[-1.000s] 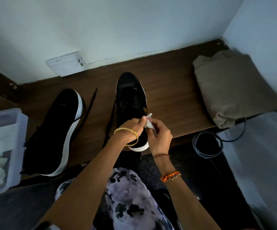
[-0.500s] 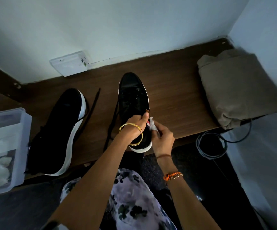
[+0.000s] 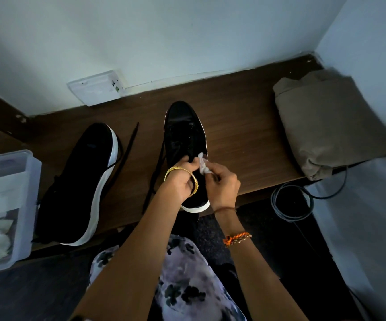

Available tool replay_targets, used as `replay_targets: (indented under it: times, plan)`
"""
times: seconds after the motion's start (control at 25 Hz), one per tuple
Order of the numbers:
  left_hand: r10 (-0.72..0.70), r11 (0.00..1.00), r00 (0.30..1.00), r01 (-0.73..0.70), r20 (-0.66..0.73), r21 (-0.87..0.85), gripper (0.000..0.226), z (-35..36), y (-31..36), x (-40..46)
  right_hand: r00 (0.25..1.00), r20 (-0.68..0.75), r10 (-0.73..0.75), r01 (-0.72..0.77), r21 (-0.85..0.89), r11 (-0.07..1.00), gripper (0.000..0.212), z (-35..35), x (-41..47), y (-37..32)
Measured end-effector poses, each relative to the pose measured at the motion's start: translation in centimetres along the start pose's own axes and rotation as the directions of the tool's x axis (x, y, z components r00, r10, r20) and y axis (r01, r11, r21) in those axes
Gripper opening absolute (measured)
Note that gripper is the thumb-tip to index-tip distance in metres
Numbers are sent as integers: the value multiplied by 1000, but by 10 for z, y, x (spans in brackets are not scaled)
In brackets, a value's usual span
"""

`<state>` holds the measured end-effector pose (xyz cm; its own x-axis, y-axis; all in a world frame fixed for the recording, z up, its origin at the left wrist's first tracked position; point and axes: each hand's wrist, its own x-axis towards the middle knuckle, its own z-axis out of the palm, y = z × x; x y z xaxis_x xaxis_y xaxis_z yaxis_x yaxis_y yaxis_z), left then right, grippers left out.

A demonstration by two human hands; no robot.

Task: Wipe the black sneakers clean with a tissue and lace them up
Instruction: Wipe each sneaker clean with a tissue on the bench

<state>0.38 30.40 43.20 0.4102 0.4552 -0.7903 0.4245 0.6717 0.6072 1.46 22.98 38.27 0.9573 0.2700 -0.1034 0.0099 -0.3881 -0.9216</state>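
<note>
While the upright sneaker [image 3: 184, 144] is standing on the wooden shelf [image 3: 240, 135], the right hand [image 3: 222, 184] is pinching a crumpled tissue [image 3: 203, 165] against its opening. Beside it, the left hand [image 3: 181, 179] is resting curled fingers on the collar; the other sneaker [image 3: 78, 181] is lying on its side to the left.

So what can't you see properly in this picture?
- Head view: the upright sneaker's heel end is covered by both hands, left hand, right hand.
- The plastic box is cut off by the left edge.
- The tissue is partly hidden in the right hand's fingers.
- Dim light hides any dirt on the tipped sneaker.
</note>
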Motion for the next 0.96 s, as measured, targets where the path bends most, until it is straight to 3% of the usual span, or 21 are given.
replay_targets:
  times: [0.08,0.24,0.52,0.72,0.96]
  plan:
    - [-31,999,997,34,69,-35,42,-2,4,-7,998,-48,-51,48,-56,997,29,0,-3,7]
    - [-63,997,984,69,168,-29,61,-8,9,-17,995,-50,-85,80,-90,993,27,-7,-5,11]
    - [-86,992,994,79,65,100,60,-14,1,9,999,-38,10,-12,-57,998,11,-5,-10,10]
    - [-90,991,991,79,98,108,51,-20,0,24,994,-111,-3,-1,-39,999,20,15,31,-10]
    - [-98,992,974,113,205,-59,63,-24,-2,27,984,158,-76,120,-291,949,20,33,82,-31]
